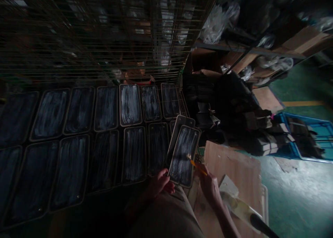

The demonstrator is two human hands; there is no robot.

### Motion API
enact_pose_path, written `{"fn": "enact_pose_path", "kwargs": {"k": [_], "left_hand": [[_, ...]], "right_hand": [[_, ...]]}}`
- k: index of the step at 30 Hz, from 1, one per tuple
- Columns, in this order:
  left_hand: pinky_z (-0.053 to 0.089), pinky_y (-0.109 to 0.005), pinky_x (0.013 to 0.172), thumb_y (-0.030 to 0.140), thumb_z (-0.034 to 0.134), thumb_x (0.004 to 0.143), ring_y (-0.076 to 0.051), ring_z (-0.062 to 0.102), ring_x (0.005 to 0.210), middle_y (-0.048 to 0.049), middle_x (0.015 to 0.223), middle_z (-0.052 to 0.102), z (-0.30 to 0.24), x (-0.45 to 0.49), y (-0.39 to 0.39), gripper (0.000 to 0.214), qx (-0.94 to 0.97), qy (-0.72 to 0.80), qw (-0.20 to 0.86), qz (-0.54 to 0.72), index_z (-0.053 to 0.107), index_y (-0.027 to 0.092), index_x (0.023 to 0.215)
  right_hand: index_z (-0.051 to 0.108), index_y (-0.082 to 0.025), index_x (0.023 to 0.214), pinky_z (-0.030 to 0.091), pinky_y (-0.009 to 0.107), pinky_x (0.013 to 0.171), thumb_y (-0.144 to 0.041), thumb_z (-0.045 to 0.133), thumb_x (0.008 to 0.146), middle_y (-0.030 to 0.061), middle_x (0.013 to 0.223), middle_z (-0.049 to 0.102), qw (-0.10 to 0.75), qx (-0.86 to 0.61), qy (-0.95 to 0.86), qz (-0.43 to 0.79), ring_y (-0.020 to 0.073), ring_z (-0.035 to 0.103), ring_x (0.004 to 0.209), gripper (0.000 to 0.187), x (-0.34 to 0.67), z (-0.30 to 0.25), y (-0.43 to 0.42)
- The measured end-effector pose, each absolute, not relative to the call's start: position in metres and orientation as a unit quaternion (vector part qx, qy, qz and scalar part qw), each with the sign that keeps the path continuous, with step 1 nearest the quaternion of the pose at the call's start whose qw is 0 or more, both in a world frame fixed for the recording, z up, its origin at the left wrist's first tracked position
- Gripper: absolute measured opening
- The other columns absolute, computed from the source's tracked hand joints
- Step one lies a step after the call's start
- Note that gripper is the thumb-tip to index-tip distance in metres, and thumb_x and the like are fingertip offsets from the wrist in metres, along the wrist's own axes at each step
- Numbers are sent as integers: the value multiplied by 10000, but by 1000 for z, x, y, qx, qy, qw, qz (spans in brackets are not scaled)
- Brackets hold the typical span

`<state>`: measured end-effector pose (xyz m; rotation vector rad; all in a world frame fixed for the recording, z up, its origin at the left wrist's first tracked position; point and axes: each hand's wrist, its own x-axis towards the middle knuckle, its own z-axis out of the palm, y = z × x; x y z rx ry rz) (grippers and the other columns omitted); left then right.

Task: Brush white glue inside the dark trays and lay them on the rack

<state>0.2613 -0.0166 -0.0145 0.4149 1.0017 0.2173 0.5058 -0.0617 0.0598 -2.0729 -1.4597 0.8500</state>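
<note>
The work looks well advanced: two rows of dark, light-rimmed rectangular panels (130, 104) lie at the wire rack (185, 108), and most bear whitish lengthwise streaks that I take for a brushed-on coat. The streaks are strong on several in the far row and much fainter on some in the near row, notably toward the left edge, where dim light makes it hard to judge coverage.

The streaked panel (183, 156) in hand lies tilted past the rack's near right corner, overlapping a lower panel (179, 128) whose exposed strip looks dark and unstreaked. Coating seems largely spread over the upper one, though the brush (191, 161) is on its face, so it is probably unfinished; the lower one appears left to do.

The right hand's (208, 182) grip pinches the brush's yellow handle. The left hand (162, 183) has curled fingers at the panel's near left corner; whether they pinch it, I cannot tell.
</note>
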Motion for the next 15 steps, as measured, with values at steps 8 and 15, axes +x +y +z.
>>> {"fn": "enact_pose_path", "kwargs": {"k": [8,15], "left_hand": [[523,-348,599,582,747,717,-245,725,596,-46,682,742,-22,257,-18,1014,175,471,856,118,264,90,1460],[504,-315,584,596,750,714,-230,728,609,-56,700,742,-20,255,-11,938,173,458,865,107,356,105,1410]], "right_hand": [[650,-253,1226,594,298,595,-477,389,1035,59,844,762,291,-802,-460,245,236,750,719,394,513,70,-41],[640,-217,1219,593,306,595,-488,389,1028,74,811,753,268,-786,-484,274,230,733,661,416,509,54,-45]]}}
